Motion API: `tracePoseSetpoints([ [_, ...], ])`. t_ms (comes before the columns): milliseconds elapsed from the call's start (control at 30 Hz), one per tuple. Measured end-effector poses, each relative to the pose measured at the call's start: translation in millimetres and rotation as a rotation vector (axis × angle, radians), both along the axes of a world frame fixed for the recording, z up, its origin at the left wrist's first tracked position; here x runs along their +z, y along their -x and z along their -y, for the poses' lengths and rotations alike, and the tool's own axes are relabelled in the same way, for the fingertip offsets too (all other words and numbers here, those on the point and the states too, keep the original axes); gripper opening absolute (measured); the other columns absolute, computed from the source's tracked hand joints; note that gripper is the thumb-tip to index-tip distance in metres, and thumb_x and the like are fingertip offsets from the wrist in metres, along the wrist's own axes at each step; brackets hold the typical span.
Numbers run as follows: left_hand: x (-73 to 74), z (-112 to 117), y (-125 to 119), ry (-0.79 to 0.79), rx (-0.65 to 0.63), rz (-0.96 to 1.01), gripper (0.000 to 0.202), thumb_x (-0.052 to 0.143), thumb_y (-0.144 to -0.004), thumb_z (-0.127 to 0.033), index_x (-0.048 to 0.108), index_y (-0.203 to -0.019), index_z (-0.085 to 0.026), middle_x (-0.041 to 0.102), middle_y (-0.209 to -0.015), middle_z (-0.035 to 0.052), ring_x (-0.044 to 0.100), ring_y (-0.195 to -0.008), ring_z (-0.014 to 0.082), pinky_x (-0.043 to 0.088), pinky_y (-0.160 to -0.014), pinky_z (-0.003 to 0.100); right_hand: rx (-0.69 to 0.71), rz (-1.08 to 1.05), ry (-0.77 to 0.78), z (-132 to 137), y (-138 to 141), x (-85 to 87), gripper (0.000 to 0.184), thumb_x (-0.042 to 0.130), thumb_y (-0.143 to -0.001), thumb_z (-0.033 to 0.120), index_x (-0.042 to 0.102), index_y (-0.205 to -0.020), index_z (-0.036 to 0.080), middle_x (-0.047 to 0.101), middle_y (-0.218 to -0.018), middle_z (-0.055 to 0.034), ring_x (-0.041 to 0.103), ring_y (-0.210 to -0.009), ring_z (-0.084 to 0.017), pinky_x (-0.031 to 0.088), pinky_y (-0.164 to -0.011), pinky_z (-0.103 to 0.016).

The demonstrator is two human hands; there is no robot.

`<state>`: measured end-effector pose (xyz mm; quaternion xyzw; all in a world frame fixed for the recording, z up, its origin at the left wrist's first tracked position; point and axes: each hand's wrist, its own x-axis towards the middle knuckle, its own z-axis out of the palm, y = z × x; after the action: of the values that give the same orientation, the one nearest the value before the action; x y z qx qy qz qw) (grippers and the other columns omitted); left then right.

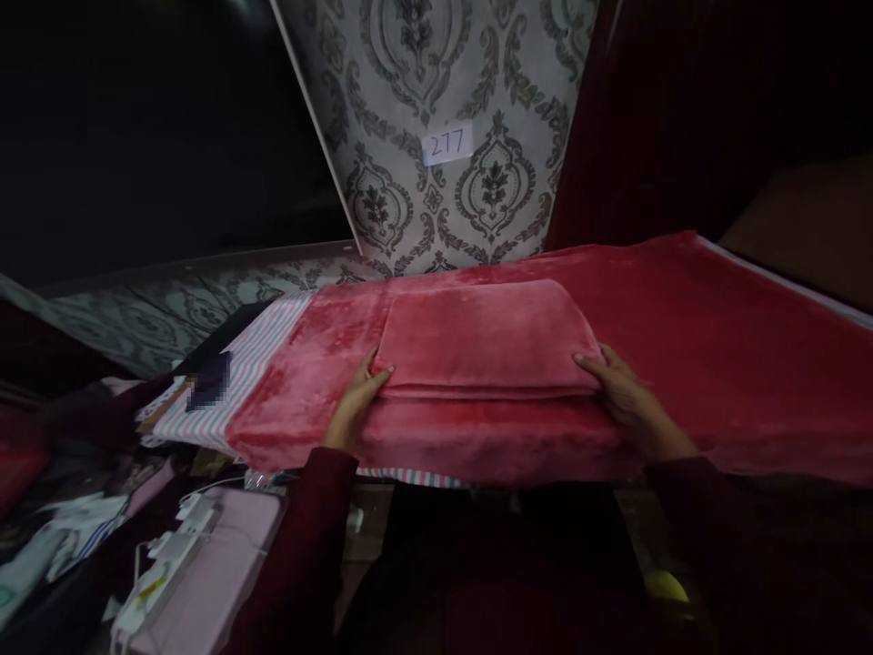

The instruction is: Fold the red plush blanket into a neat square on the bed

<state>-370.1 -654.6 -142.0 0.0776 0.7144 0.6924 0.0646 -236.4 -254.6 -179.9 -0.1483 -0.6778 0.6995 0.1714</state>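
The folded blanket (484,337) is already a neat, flat pad, so the folding looks done. It lies on top of the big red cloth (716,364) that covers the surface, near the front edge and about in the middle. The left hand (355,405) and the right hand (624,396) each rest loosely open against one end, thumbs on top and not squeezing, and I think the pad has not been lifted yet. A striped cloth (252,364) peeks out at the left edge.
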Motion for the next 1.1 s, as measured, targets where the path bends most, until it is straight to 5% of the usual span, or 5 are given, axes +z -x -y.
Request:
tracePoseSetpoints([
  [333, 40.0, -20.8, -44.7, -0.062, -0.031, 0.009, 0.099, 0.082, -0.068, -0.037, 0.046, -0.159, -0.031, 0.058, -0.154, 0.0065, 0.052, -0.143, 0.0309, 0.046, -0.116, 0.042, -0.264, -0.082, 0.193, -43.5, 3.9, 13.9, 0.021, 0.068, -0.080, 0.046, 0.067, -0.094, 0.030, 0.076, -0.105, -0.0138, 0.072, -0.103, -0.034, 0.063, -0.080, -0.045],
  [500, 6.0, -32.1, -108.7, 0.117, -0.206, -0.053, 0.099, 0.080, -0.079, -0.052, 0.034, -0.165, -0.036, 0.036, -0.170, 0.0061, 0.036, -0.154, 0.0343, 0.042, -0.120, 0.047, -0.328, -0.139, 0.432, -7.7, -20.9, -2.4, 0.032, 0.052, -0.093, 0.059, 0.066, -0.097, 0.031, 0.075, -0.120, -0.0123, 0.067, -0.121, -0.033, 0.063, -0.090, -0.049],
  [633, -13.7, -19.6, -122.7, 0.192, -0.385, 0.130, 0.106, 0.070, -0.086, -0.063, 0.013, -0.170, -0.033, 0.074, -0.120, 0.0124, 0.073, -0.091, 0.0277, 0.060, -0.074, 0.039, -0.261, -0.069, 0.503, 44.3, -34.0, -6.3, 0.038, 0.069, -0.083, 0.059, 0.066, -0.109, 0.031, 0.075, -0.123, -0.0070, 0.068, -0.122, -0.034, 0.065, -0.089, -0.052],
  [800, 28.4, 4.0, -77.2, 0.253, -0.531, 0.141, 0.077, 0.070, -0.084, -0.068, 0.063, -0.145, -0.022, 0.063, -0.061, 0.0000, 0.055, -0.048, 0.0152, 0.044, -0.049, 0.027, -0.265, -0.047, 0.621, 81.3, -29.9, 4.0, 0.046, 0.084, -0.073, 0.045, 0.068, -0.113, 0.030, 0.075, -0.126, -0.0037, 0.069, -0.120, -0.034, 0.067, -0.089, -0.049],
  [1100, 91.8, -99.8, 107.7, 0.323, -0.253, -0.280, 0.024, 0.086, -0.060, -0.028, 0.079, -0.083, -0.022, 0.077, -0.100, 0.0089, 0.068, -0.104, 0.0313, 0.054, -0.092, 0.038, -0.363, -0.140, 0.602, 108.2, -21.0, 8.4, 0.075, 0.091, -0.071, 0.042, 0.062, -0.139, 0.028, 0.076, -0.123, -0.0067, 0.068, -0.121, -0.035, 0.057, -0.108, -0.053],
])
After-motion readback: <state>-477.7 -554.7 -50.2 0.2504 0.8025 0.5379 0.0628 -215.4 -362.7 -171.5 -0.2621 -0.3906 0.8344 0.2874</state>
